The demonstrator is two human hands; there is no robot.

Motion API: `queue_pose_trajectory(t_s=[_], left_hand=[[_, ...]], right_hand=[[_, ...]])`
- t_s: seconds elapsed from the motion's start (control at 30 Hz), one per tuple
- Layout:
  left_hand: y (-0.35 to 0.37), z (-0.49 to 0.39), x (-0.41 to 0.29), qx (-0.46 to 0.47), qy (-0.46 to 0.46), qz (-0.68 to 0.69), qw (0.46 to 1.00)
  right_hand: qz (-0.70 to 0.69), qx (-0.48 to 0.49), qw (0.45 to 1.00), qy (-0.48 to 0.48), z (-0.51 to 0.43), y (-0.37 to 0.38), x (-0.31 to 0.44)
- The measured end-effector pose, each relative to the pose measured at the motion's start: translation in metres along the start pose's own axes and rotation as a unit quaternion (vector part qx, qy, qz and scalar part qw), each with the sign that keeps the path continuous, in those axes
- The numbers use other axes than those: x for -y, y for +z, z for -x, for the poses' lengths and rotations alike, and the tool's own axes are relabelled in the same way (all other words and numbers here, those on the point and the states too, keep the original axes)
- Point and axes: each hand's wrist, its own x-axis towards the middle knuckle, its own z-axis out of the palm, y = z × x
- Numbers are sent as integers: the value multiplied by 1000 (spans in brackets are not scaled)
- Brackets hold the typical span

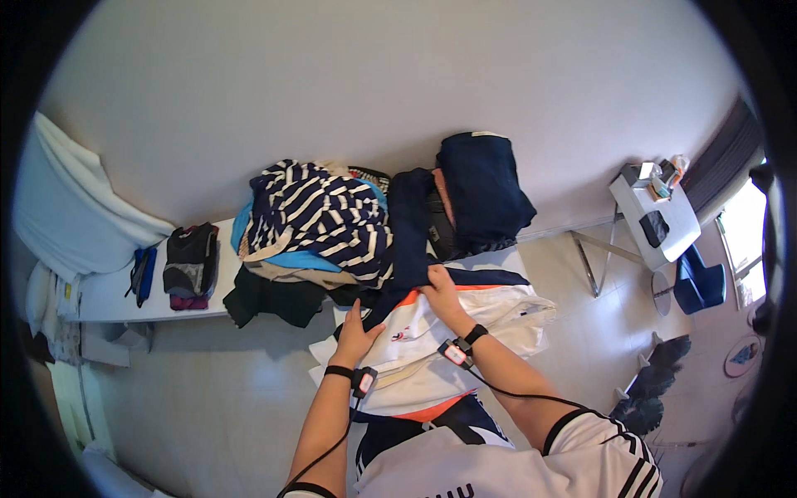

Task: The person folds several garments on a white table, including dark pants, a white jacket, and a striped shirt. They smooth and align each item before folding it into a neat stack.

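A white, navy and orange jacket [398, 367] lies spread before me over the near edge of the white table, one navy sleeve [410, 230] stretching away towards the wall. My right hand [443, 292] grips the navy fabric at the jacket's upper part, fingers closed on it. My left hand [356, 336] rests with spread fingers on the jacket's left side, beside a dark garment. Just beyond my left hand rises a loose heap of clothes with a navy-and-white striped garment [324, 218] on top. A folded navy garment [479, 187] tops a stack at the back right.
Folded dark clothes [190, 261] and a small blue item [144, 274] lie on the table's left part, near a light blanket [81, 205]. A dark green garment [274, 299] hangs over the front edge. At right stand a small white desk [675, 230] and a blue chair [697, 283].
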Motion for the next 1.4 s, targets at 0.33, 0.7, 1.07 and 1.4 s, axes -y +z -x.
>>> queue_pose_trajectory(t_s=[0.33,0.7,1.07,1.4], left_hand=[[-48,-14,-9,-161,-18,-196,967],[59,15,-56,31,219,-239,945],[111,-10,-44,62,-106,-409,904],[166,98,-127,189,166,-173,952]], right_hand=[[311,-193,920,140,35,-115,-100],[144,-23,888,437,55,-191,-164],[152,-210,943,208,35,-246,-177],[27,26,890,454,232,-292,-190]])
